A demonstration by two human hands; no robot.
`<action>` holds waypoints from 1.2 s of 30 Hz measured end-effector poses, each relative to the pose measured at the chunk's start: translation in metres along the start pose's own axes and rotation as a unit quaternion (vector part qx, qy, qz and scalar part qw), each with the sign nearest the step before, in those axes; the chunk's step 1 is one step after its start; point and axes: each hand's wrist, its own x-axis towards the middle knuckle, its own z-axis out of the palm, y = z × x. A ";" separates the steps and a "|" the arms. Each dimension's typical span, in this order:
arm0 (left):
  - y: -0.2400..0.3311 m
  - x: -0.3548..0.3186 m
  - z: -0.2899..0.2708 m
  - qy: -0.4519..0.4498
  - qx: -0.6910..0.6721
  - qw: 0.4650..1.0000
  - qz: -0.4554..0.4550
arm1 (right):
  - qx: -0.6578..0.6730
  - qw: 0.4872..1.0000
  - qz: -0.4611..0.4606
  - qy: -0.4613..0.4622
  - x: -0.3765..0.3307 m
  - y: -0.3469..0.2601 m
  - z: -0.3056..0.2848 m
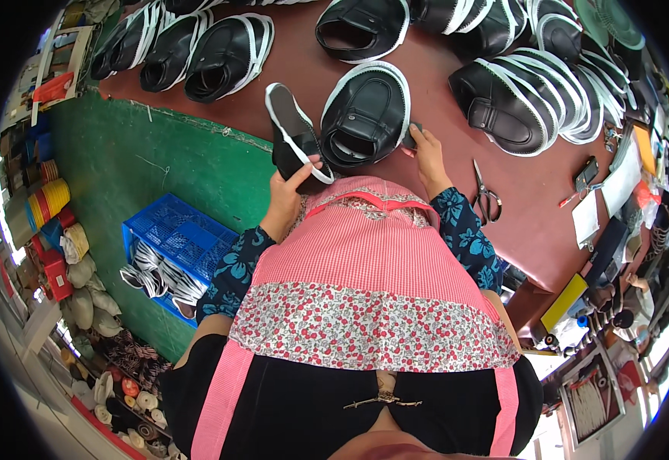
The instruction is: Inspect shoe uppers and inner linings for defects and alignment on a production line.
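Observation:
My left hand (288, 192) is closed on a black shoe upper (292, 126) with a white edge, held tilted so its dark grey underside shows. Just right of it, another black shoe upper (365, 107) with a white rim lies on the brown tabletop (457, 172), its opening toward me. Beside that one's right edge, my right hand (430, 157) pinches a small dark piece (413, 136) whose kind I cannot make out. A pair of scissors (486, 195) lies on the table to the right of my right hand.
Stacked black uppers with white edges (518, 107) stand at the right, more (227, 57) at the back left. A phone (586, 173) and papers (586, 220) lie at the table's right. Down on the green floor (173, 161) sits a blue crate (185, 234) with white-edged pieces.

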 end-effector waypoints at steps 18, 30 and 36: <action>-0.027 0.046 -0.009 -0.124 0.221 0.950 0.184 | -0.611 0.668 -0.385 -0.179 -0.012 -0.058 0.167; -0.045 0.048 -0.011 -0.103 0.338 0.915 0.194 | -0.674 0.653 -0.245 -0.243 0.033 -0.037 0.139; -0.069 0.061 -0.017 -0.063 0.328 0.908 0.251 | -0.645 0.715 -0.126 -0.239 0.038 -0.047 0.142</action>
